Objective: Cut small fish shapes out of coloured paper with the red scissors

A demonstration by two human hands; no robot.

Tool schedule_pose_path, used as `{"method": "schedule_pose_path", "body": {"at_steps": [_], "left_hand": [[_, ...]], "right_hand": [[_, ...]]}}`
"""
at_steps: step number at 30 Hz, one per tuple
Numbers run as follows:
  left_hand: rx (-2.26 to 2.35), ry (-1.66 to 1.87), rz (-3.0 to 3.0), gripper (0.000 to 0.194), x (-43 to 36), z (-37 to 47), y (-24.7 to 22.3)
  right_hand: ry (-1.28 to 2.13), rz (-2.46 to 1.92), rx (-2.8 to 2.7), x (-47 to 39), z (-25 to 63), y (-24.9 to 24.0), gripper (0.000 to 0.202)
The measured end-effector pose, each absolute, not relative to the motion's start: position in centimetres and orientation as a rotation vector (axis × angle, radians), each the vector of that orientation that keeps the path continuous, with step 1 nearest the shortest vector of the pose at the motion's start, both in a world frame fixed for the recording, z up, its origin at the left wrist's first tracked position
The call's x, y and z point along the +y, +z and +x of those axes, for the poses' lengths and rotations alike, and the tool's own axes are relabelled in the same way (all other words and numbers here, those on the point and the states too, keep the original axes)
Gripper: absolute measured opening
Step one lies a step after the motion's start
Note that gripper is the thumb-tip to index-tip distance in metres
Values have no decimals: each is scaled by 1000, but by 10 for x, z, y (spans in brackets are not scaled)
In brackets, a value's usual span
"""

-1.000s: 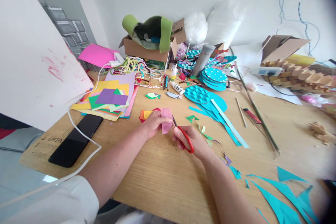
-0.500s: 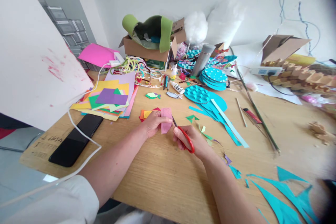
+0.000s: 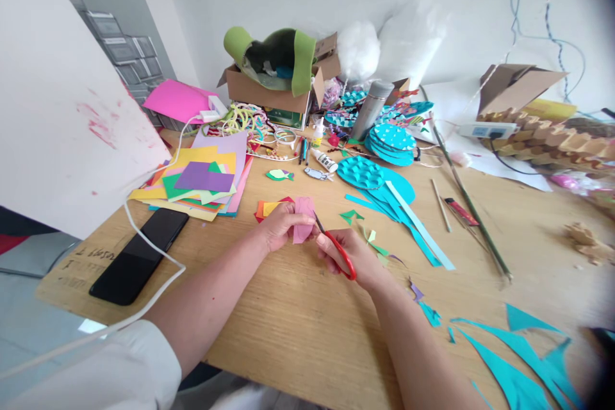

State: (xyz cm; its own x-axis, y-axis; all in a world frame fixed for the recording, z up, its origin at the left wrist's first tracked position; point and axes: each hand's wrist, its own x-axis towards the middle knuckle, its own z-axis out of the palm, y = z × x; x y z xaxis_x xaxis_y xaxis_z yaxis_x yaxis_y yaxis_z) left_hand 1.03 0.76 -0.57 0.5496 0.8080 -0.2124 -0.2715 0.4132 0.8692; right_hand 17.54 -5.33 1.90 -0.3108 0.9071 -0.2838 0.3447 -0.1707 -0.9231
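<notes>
A small piece of pink paper (image 3: 303,210) with a faint drawn outline is pinched in my left hand (image 3: 281,229), thumb on top. My right hand (image 3: 343,253) grips red-handled scissors (image 3: 344,256), their dark blades against the right edge of the pink paper. How far the blades have cut in, I cannot tell. Under and beside my left hand lie red, orange and yellow paper pieces (image 3: 269,208). Just beyond the hands are a green paper fish (image 3: 280,175) and a grey-white paper fish (image 3: 318,174).
Coloured paper sheets (image 3: 204,177) and a black phone (image 3: 139,256) crossed by a white cable lie left. Green scraps (image 3: 353,216) and turquoise offcuts (image 3: 516,359) are scattered right. A glue bottle (image 3: 325,161) and a silver flask (image 3: 372,109) stand or lie farther back.
The pink paper has tilted slightly in my left hand. Both hands keep almost the same place, and the scissors stay at the paper's right edge.
</notes>
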Motion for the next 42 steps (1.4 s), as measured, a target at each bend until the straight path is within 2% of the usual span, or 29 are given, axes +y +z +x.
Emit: {"method": "schedule_pose_path", "body": {"at_steps": [42], "left_hand": [[759,812,785,21,8,12,-8]], "right_hand": [[1433,-1478,-1562,-52,174,17,54]]}}
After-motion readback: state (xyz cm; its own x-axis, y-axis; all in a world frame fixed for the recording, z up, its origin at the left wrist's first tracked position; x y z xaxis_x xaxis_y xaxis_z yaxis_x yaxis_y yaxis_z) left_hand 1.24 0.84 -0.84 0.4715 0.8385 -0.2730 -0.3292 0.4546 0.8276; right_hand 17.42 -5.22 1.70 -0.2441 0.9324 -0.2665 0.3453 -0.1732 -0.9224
